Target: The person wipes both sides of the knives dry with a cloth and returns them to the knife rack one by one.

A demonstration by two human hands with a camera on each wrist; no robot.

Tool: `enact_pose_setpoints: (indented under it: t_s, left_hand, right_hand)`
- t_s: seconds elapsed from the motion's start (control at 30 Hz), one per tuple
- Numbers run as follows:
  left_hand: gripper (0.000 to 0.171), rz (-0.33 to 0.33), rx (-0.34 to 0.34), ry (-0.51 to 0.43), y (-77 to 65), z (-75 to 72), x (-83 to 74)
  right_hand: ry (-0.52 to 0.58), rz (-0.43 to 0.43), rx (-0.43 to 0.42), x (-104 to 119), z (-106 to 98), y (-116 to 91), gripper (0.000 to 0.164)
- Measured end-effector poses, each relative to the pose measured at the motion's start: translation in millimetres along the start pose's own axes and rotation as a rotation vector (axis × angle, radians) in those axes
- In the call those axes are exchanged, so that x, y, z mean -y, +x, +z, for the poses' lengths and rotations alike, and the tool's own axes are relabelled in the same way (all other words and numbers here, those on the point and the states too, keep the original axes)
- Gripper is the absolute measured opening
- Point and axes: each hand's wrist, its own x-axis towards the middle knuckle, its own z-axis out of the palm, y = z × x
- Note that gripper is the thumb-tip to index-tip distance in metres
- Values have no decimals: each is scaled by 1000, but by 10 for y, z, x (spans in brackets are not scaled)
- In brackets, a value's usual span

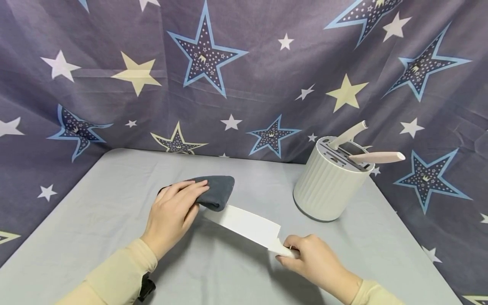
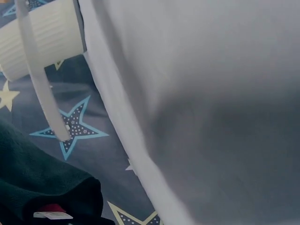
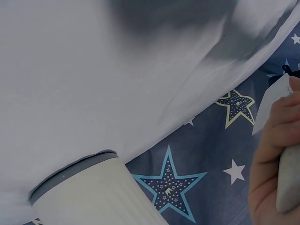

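Head: cleaver held over bench by its handle in right grip; far end of blade covered by cloth grasped in left grip. Step judged: blade wiping; next, handle to be kept steady while cloth is drawn along.
Left wrist: pale label shown by cloth, unseen from head.
Right wrist: handle butt shown, hidden in head view.

Pale grey cloth-covered table (lightly creased), ribbed cream knife holder standing upright toward its far right.
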Motion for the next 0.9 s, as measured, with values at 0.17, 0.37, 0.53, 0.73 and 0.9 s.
enact_pose_setpoints:
  t_s: [0.17, 0.37, 0.53, 0.73, 0.9]
  left_hand:
    - [36, 99, 18, 18, -9, 19, -9]
    - [36, 237, -61, 9, -19, 85, -68]
    - [36, 287, -84, 17, -31, 102, -107]
    - [36, 305, -81, 13, -63, 130, -119]
    - [36, 309, -64, 21, -96, 154, -129]
  right_hand:
    - [-4, -11, 1, 37, 10, 12, 21]
    - [-13, -20, -22, 69, 26, 30, 21]
    - [-5, -20, -38, 71, 36, 31, 21]
    - [-14, -37, -68, 72, 52, 34, 21]
    - [-21, -51, -83, 67, 53, 37, 22]
